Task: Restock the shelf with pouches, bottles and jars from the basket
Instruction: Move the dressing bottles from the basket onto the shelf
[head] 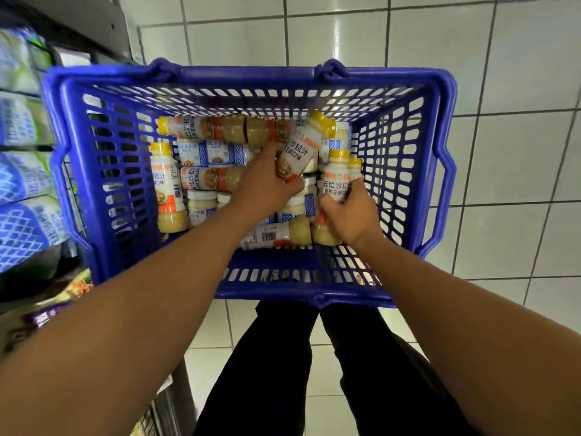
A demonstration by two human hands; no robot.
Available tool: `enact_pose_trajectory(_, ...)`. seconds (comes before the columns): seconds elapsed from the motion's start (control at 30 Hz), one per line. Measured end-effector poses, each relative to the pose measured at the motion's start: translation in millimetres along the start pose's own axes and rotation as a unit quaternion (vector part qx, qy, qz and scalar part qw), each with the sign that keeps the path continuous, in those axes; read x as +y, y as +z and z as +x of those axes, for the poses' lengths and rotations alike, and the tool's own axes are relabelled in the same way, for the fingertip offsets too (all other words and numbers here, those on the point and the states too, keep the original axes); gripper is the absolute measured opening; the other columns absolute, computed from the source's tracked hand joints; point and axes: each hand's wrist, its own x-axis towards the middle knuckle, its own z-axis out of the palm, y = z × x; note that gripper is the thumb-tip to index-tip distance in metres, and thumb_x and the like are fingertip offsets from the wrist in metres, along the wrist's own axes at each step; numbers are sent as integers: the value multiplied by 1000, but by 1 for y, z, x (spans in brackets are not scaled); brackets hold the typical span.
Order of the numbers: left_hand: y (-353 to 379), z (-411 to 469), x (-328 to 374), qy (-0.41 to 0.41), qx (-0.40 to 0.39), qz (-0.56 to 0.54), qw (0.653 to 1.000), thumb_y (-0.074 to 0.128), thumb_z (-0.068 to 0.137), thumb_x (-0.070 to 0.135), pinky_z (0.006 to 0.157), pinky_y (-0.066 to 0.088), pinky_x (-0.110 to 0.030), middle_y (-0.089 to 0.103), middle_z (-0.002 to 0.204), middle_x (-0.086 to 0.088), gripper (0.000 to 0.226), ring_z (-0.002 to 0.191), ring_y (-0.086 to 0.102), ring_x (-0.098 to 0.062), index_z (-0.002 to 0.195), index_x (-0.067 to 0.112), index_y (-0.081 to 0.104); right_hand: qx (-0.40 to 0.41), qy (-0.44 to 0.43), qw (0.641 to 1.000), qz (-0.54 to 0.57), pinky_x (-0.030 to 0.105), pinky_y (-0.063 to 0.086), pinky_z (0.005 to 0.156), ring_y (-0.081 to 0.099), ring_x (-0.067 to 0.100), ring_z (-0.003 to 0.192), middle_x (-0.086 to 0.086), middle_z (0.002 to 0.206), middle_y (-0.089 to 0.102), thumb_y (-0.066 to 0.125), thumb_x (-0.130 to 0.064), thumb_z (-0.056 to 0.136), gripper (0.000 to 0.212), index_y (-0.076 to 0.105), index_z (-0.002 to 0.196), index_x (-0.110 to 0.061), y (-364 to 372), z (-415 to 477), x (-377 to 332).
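A blue plastic basket (pixel 103 190) stands on the tiled floor in front of me, holding several yellow-capped dressing bottles and white-lidded jars with blue labels. My left hand (pixel 265 180) grips one tilted dressing bottle (pixel 303 146) near the basket's middle, its yellow cap pointing up and right. My right hand (pixel 352 212) is closed around another dressing bottle (pixel 334 180) at the right side, cap pointing away from me. More bottles (pixel 165 187) lie along the left and far sides. Jars (pixel 202 202) sit between them.
The shelf (pixel 28 152) runs along the left, stocked with blue-and-white pouches stacked in rows. Darker packets (pixel 47 313) lie lower on the shelf at the left. My legs in black trousers (pixel 283 372) are below the basket. White floor tiles (pixel 503 152) lie to the right.
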Motion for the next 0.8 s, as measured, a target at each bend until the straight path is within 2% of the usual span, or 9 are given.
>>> enact_pose_trajectory(0.1,-6,-24,10,-45,5,-80,996,77,79,38,61,43,-17,59,99,21,52,82,57,6,119,33,45,-31,10,996,80,48,59,84,69,20,88,-1,96,67,65,-22,92,30,49,117,-20,-19,-20,-13)
enact_pose_trajectory(0.17,-12,-42,19,-70,8,-118,991,77,80,40,60,41,-16,58,98,20,48,81,57,6,113,33,44,-48,4,992,117,43,60,79,68,21,88,0,98,66,64,-22,93,22,50,109,-27,-30,-36,-25)
enact_pose_trajectory(0.27,-25,-72,36,-88,-10,-205,975,76,83,40,68,48,-19,60,104,16,49,87,61,2,118,31,44,-69,-14,987,148,29,59,62,66,9,74,-1,94,65,62,-25,96,16,49,100,-33,-46,-67,-44)
enact_pose_trajectory(0.33,-39,-97,54,-70,-18,-239,968,73,86,40,73,54,-19,63,110,16,47,90,65,3,124,34,46,-79,-21,984,161,27,59,59,68,4,70,0,96,66,62,-29,97,14,50,102,-33,-58,-91,-61)
enact_pose_trajectory(0.4,-56,-125,75,-51,-22,-263,963,70,87,39,72,53,-15,66,109,18,47,89,66,7,128,32,49,-91,-32,979,178,26,58,60,71,3,76,-2,101,68,64,-33,96,16,50,105,-34,-69,-118,-78)
enact_pose_trajectory(0.47,-76,-153,97,-38,-18,-295,955,70,86,36,75,54,-18,70,107,17,50,93,67,4,131,31,50,-98,-48,977,184,25,59,65,72,3,85,-5,106,68,66,-32,95,21,51,108,-36,-79,-148,-96)
enact_pose_trajectory(0.57,-110,-195,135,-8,-12,-342,939,67,82,34,73,55,-17,70,104,23,50,94,68,3,129,34,51,-103,-64,972,200,20,57,64,71,2,88,-8,107,68,68,-17,92,33,51,114,-35,-95,-192,-124)
enact_pose_trajectory(0.63,-132,-222,156,6,-2,-381,924,65,75,35,72,55,-17,71,100,24,49,93,68,3,123,37,54,-109,-82,973,188,23,59,71,70,5,96,-8,112,68,68,-12,90,42,50,121,-34,-106,-222,-145)
enact_pose_trajectory(0.8,-179,-285,200,18,47,-393,918,68,77,31,85,57,-30,71,109,12,59,104,68,-13,133,35,51,-127,-133,964,191,29,60,80,69,8,101,-7,116,66,68,-13,82,53,48,125,-35,-138,-292,-200)
